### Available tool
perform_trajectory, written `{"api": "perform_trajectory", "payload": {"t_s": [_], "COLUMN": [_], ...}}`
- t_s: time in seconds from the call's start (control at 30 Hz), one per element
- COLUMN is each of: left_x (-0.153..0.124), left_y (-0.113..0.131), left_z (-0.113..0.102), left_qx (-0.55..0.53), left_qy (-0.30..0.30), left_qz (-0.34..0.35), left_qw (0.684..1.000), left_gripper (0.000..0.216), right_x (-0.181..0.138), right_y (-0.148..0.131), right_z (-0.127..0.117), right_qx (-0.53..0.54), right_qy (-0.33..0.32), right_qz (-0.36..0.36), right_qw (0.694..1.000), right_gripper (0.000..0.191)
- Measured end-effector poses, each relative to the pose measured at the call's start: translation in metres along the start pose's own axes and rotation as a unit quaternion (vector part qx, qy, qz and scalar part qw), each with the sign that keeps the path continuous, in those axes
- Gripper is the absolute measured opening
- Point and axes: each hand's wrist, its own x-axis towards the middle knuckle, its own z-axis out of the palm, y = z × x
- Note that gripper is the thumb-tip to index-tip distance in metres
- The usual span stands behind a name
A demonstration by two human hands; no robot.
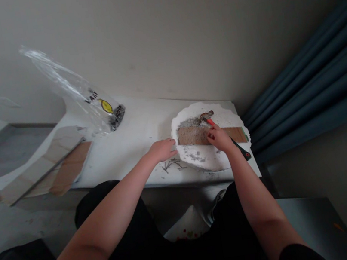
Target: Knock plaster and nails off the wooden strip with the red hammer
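Note:
My left hand is at the left edge of a scalloped white board, its fingers and thumb apart with nothing seen between them. My right hand is over a brown cardboard strip that lies across the board. Its fingertips are pinched together close to the strip; whatever they hold is too small to make out. A hammer with a red and black handle lies on the board, partly hidden under that hand. Small dark bits are scattered around the strip. Several loose nails lie just below my left hand.
A clear plastic bag with dark contents stands on the white table near the wall. Cardboard pieces overhang the table's left front edge. A blue curtain hangs close on the right.

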Motion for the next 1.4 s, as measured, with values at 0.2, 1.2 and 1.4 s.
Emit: {"api": "perform_trajectory", "payload": {"t_s": [0.2,1.2,1.4], "left_x": [0.001,0.016,0.019], "left_y": [-0.001,-0.013,-0.006], "left_z": [-0.001,0.04,0.034], "left_qx": [0.0,0.031,0.049], "left_qy": [0.034,-0.219,-0.22], "left_qz": [-0.011,-0.043,-0.072], "left_qw": [0.999,0.974,0.972], "left_gripper": [0.039,0.031,0.043], "right_x": [0.002,0.01,0.015], "right_y": [-0.003,-0.01,-0.012], "right_z": [-0.005,0.015,0.016], "right_qx": [0.143,-0.023,-0.047], "right_qy": [0.117,-0.051,-0.064], "right_qz": [0.001,0.075,0.093], "right_qw": [0.983,0.996,0.993], "right_gripper": [0.01,0.013,0.012]}}
